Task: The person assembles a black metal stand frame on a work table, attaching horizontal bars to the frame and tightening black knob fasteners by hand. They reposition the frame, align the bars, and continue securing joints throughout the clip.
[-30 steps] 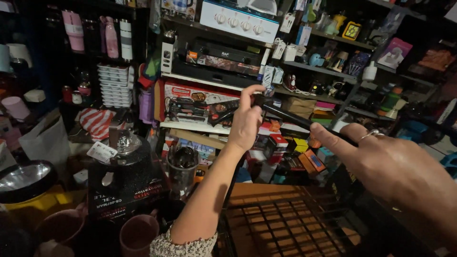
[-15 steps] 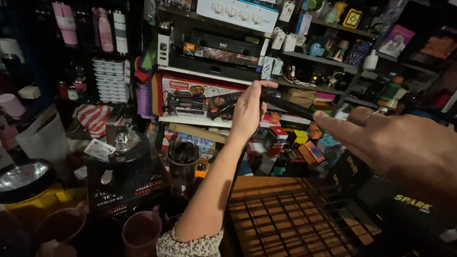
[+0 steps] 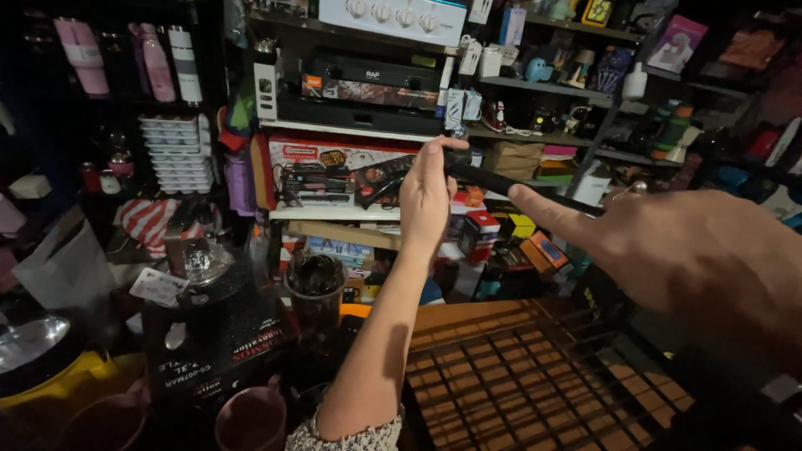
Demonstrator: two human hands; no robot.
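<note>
My left hand point(image 3: 428, 194) reaches forward at mid-frame, its fingers closed on the far end of a black bar point(image 3: 489, 178). The bar slopes down to the right and disappears under my right hand point(image 3: 693, 263). That hand is large and close at the right, with its index finger stretched along the bar towards the left hand. Its grip on the bar is hidden by its own back. Below both hands a black wire rack point(image 3: 535, 380) lies over an orange-brown slatted surface point(image 3: 468, 317).
Packed shop shelves point(image 3: 359, 129) fill the background with boxed appliances, bottles and small boxes. A black boxed item with a glass lid point(image 3: 205, 321) and a dark blender cup point(image 3: 315, 284) stand at lower left, near maroon mugs point(image 3: 251, 422) and a metal bowl point(image 3: 29, 342).
My right hand has dropped a little and come closer to the camera, its index finger now lying further along the bar. The left hand keeps its hold on the bar's far end.
</note>
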